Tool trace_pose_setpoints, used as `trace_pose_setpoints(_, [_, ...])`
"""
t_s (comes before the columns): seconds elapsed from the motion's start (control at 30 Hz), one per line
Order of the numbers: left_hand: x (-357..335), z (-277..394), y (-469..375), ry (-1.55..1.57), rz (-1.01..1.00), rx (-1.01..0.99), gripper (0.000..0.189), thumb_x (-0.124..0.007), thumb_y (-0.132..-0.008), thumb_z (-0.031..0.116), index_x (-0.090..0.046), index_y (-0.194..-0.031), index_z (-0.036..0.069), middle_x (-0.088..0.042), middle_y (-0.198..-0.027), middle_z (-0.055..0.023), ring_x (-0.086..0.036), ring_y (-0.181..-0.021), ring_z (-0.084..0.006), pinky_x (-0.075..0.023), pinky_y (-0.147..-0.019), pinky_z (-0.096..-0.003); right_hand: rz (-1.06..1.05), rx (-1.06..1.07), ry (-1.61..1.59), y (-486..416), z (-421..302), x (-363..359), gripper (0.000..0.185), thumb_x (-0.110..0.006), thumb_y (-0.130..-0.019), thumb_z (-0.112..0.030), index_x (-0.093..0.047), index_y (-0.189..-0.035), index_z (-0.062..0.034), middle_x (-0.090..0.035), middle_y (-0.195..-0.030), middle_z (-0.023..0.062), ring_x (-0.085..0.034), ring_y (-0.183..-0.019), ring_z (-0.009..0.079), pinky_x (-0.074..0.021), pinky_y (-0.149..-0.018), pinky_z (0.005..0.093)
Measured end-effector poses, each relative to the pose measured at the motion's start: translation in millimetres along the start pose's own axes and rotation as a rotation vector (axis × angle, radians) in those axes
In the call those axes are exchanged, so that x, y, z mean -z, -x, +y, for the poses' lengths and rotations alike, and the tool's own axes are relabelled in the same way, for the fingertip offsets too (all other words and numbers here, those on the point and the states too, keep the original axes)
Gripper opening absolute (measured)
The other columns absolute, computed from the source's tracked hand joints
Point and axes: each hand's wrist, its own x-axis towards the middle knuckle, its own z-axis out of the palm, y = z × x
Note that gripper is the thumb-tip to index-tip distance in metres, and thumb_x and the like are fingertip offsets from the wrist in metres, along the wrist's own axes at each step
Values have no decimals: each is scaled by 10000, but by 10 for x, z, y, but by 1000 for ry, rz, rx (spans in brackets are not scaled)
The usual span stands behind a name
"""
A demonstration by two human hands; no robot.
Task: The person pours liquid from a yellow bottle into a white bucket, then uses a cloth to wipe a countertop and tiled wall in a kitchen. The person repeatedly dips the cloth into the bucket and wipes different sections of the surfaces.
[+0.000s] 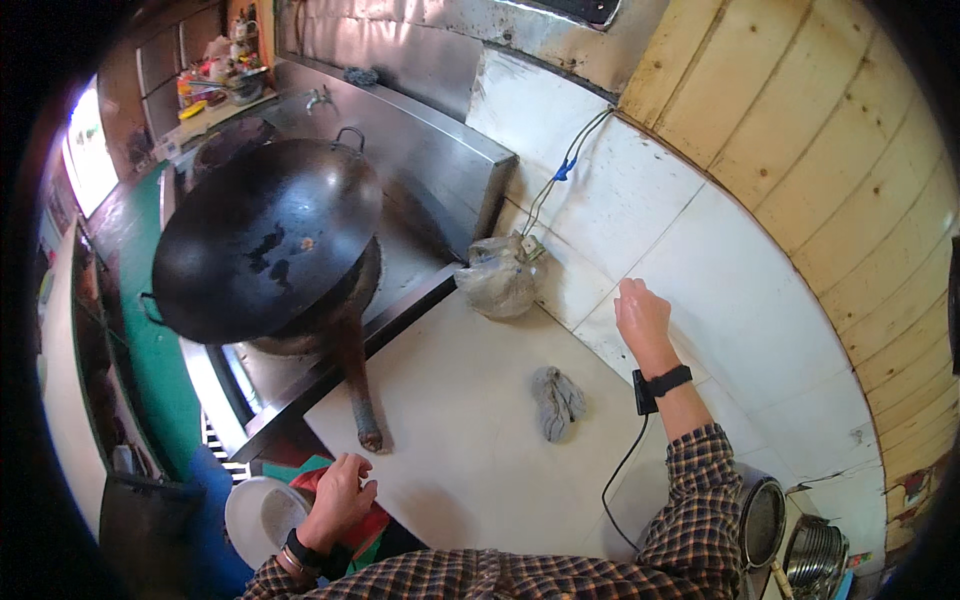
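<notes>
My left hand (341, 495) is low in the view, over a white plastic tub (255, 517), with fingers bent and thumb apart. It holds nothing that I can see. Just beyond it, a long pan handle (360, 382) with a wrapped end juts out over the pale worktop (465, 405). A large black wok (277, 240) with two loop handles sits tilted above that handle's pan. My right hand (643, 319) is raised before the white tiled wall (735, 315), fingers curled and its palm hidden. A crumpled grey cloth (556, 403) lies on the worktop between my hands.
A tied plastic bag (499, 277) rests by the wall under a hanging cord (574, 161). The steel stove's raised edge (345, 367) borders the worktop. A round strainer (763, 521) and steel ware (816, 559) stand at lower right. A tap (319, 99) is behind the wok.
</notes>
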Motion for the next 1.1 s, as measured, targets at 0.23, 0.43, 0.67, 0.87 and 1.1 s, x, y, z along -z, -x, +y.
trace_pose_setpoints(0.23, [39, -24, 1157, -101, 229, 109, 81, -657, -773, 58, -584, -795, 31, -579, -788, -152, -597, -737, -350, -481, -647, -432, 87, -100, -68, 788, 24, 826, 59, -589, -892, -132, -551, -903, -87, -598, -875, 101, -667, -717, 293, -526, -591, 416])
trace_pose_setpoints(0.43, [1, -663, 2008, -188, 324, 198, 76, -642, -764, 64, -576, -762, 26, -572, -732, -165, -595, -721, -360, -477, -640, -447, 240, -87, -230, 1476, 17, 1315, 84, -578, -904, -152, -549, -949, -87, -608, -866, 105, -658, -722, 322, -513, -584, 445])
trace_pose_setpoints(0.67, [3, -1140, 2268, -180, 285, 229, 110, -634, -770, 106, -589, -775, 6, -612, -764, -204, -617, -768, -397, -488, -676, -471, -27, -148, -215, 2484, -305, 1444, 133, -600, -889, -172, -586, -1005, -108, -633, -929, 112, -647, -816, 337, -505, -653, 465])
trace_pose_setpoints(0.87, [-25, -1381, 2349, -47, 151, 182, 113, -643, -774, 126, -624, -781, 15, -653, -803, -208, -648, -805, -399, -515, -710, -465, -99, -200, -277, 3378, -704, 1401, 118, -605, -873, -173, -593, -962, -96, -625, -887, 130, -637, -835, 350, -503, -663, 477])
trace_pose_setpoints(1.1, [483, -2110, 3267, -134, 202, 313, 127, -663, -784, 118, -626, -845, 13, -643, -790, -199, -643, -777, -384, -512, -689, -453, -165, -165, -394, 3746, -1573, 1171, 137, -625, -840, -157, -619, -954, -82, -651, -913, 124, -638, -859, 345, -501, -717, 470])
